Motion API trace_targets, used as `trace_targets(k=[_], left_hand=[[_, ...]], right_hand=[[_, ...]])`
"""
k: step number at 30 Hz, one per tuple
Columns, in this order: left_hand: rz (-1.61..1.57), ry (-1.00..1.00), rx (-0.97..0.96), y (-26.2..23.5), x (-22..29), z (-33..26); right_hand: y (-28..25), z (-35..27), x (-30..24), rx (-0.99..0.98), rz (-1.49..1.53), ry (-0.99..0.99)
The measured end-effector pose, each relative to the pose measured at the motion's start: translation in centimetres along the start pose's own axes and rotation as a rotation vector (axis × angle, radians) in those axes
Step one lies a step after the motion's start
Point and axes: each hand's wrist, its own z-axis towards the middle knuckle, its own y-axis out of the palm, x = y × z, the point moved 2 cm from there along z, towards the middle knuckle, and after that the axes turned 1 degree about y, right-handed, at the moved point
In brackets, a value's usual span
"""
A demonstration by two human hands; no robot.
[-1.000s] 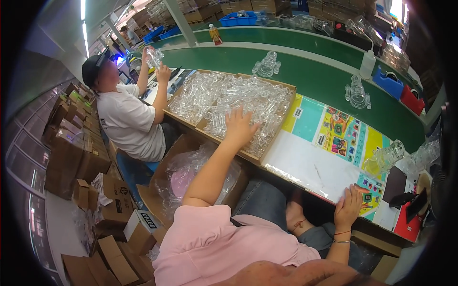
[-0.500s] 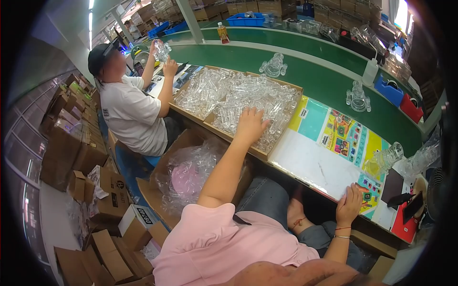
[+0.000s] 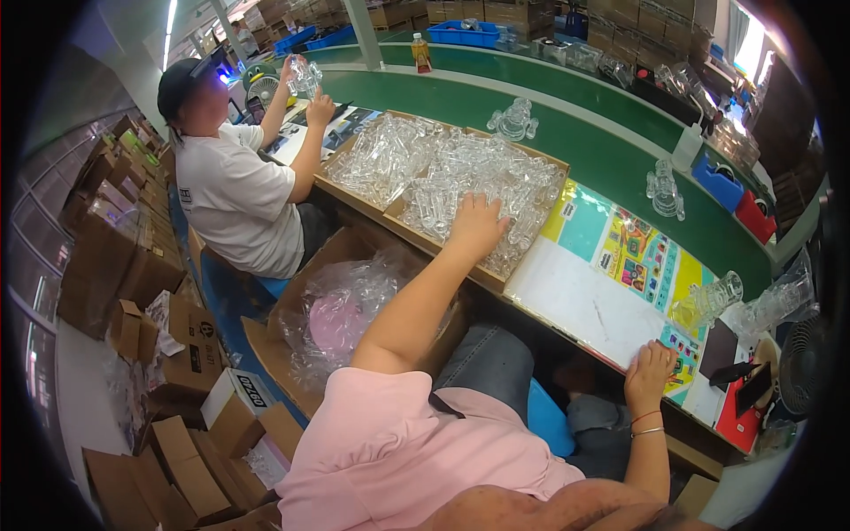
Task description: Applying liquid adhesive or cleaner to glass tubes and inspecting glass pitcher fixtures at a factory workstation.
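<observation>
My left hand (image 3: 478, 228) lies over a shallow cardboard tray (image 3: 489, 281) heaped with clear plastic or glass tube-like parts (image 3: 496, 173). Its fingers are spread and touch the parts at the near right side, with no piece visibly lifted. My right hand (image 3: 649, 370) rests at the near edge of the work table (image 3: 567, 296), fingers loosely bent over the surface and nothing visible in them. Beyond it, at the right, a clear branched tube piece (image 3: 715, 299) stands on the table, with another clear piece (image 3: 777, 305) beside it.
Clear pieces stand on the green belt (image 3: 584, 146), near a white squeeze bottle (image 3: 687, 146). At the left a co-worker (image 3: 235, 186) holds up a clear piece (image 3: 305, 78). An open carton with plastic film (image 3: 376, 279) sits below the tray. A small fan (image 3: 801, 363) is far right.
The whole view has shifted slightly. My left hand stays over the parts, its fingers a little deeper among them. My right hand stays at the table edge, fingers more bent. A blue seat shows beneath my legs.
</observation>
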Motion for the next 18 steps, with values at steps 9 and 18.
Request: trace_targets(k=[9,18], left_hand=[[0.004,-0.031,0.043,-0.3,-0.5,-0.7],[-0.104,-0.078,-0.022,-1.4,-0.6,-1.0]], right_hand=[[-0.3,0.8,-0.9,0.023,-0.041,-0.072],[0.2,0.6,-0.5,-0.114,0.024,-0.110]])
